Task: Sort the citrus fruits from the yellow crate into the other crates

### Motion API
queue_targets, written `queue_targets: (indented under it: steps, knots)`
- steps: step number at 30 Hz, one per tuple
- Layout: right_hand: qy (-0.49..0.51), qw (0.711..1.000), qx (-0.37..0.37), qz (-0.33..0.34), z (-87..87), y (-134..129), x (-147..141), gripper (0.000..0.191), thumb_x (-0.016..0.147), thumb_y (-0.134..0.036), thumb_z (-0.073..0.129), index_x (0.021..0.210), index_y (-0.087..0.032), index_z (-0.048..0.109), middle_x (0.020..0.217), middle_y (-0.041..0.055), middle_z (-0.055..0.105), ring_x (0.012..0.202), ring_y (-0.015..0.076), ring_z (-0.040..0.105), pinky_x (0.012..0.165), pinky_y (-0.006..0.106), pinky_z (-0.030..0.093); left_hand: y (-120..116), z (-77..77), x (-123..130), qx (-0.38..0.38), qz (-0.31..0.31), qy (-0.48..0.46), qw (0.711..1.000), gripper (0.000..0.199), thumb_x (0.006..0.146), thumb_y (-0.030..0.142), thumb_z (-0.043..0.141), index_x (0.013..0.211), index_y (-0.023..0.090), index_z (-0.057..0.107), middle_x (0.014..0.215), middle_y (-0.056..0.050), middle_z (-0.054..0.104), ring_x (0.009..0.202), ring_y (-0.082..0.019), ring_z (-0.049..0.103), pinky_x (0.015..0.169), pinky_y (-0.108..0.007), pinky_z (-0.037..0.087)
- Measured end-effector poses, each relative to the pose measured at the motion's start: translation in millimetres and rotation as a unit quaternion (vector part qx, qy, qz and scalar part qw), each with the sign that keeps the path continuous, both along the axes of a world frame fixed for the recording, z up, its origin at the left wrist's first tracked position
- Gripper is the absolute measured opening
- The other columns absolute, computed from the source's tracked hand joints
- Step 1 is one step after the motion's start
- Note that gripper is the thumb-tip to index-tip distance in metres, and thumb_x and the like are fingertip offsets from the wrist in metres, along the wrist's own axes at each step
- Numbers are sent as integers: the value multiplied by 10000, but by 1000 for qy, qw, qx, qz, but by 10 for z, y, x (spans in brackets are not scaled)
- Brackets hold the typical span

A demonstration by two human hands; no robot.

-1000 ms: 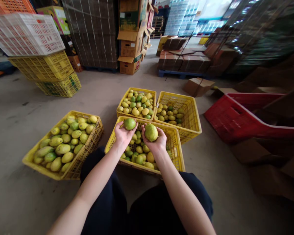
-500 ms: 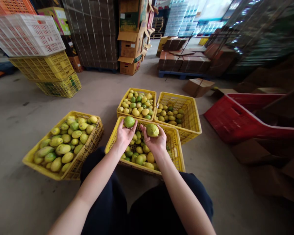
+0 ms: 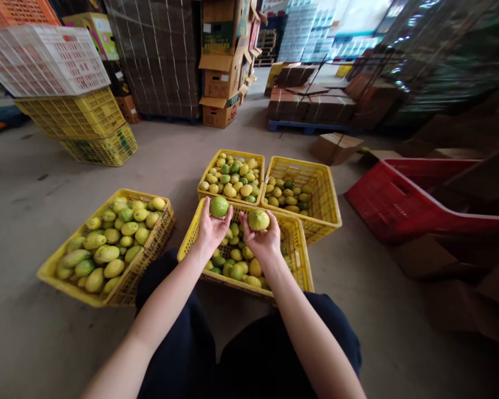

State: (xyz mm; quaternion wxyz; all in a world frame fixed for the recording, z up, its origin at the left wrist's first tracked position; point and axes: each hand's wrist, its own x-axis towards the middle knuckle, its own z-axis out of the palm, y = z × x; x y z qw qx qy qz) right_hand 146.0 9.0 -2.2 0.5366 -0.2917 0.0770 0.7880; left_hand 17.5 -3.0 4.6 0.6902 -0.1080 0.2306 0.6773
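My left hand holds a green lemon on its fingers. A yellow-green lemon rests in the curled fingers of my right hand. Both hands are above the near yellow crate, which has green and yellow lemons in it. Behind it stand a fuller yellow crate and a partly filled yellow crate. To the left, another yellow crate is heaped with lemons.
A red crate stands at the right beside cardboard pieces. Stacked crates are at the back left. Cardboard boxes and a pallet with cartons stand farther back.
The lemon in my right hand has turned slightly, and the one in my left hand looks a little rotated. Both hands stay in nearly the same place.
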Motion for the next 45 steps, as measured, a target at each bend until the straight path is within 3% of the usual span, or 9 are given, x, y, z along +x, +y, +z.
queue_targets:
  steps: [7, 14, 20, 26, 33, 45]
  knots:
    - [1, 1000, -8, 2, -2, 11, 3, 207, 874, -327, 548, 869, -132, 617, 715, 82, 695, 793, 205, 715, 605, 237, 617, -38, 45, -13, 2, -37, -31, 999, 484, 871, 601, 488, 913, 127, 575, 760, -67, 576, 687, -125, 607, 570, -163, 563]
    - [-5, 1000, -24, -3, -10, 32, 8, 192, 863, -333, 566, 860, -147, 612, 697, 68, 692, 752, 197, 709, 580, 233, 613, -28, 19, -5, 5, -33, -19, 999, 537, 839, 667, 477, 816, 138, 561, 715, -58, 559, 635, -121, 584, 523, -175, 525]
    - [1, 1000, 7, -16, -64, 49, 13, 135, 805, -272, 631, 881, -165, 599, 698, 26, 691, 739, 193, 711, 651, 289, 625, 12, -33, 16, 47, -11, 35, 998, 367, 925, 467, 484, 858, 128, 607, 760, -64, 637, 706, -138, 644, 600, -197, 540]
    - [-5, 999, 40, -32, -75, 52, 14, 74, 801, -211, 606, 854, -162, 594, 723, 27, 704, 739, 198, 710, 710, 340, 623, -20, -77, 24, 124, 1, 69, 990, 177, 903, 207, 501, 931, 115, 649, 900, -83, 706, 961, -201, 678, 813, -257, 557]
    - [2, 999, 47, -9, -112, 67, 36, 113, 784, -216, 609, 870, -143, 602, 742, 67, 708, 760, 209, 710, 765, 387, 613, -82, -97, 2, 147, -24, 23, 989, 357, 766, 140, 488, 1089, 99, 634, 1058, -132, 698, 1205, -283, 567, 927, -347, 539]
    - [3, 999, 45, -10, -99, 59, 38, 97, 785, -206, 599, 868, -157, 596, 722, 43, 692, 733, 197, 698, 772, 423, 612, -82, -11, 14, 89, -15, 9, 996, 290, 904, 350, 503, 1005, 122, 651, 921, -98, 708, 943, -209, 676, 788, -293, 573]
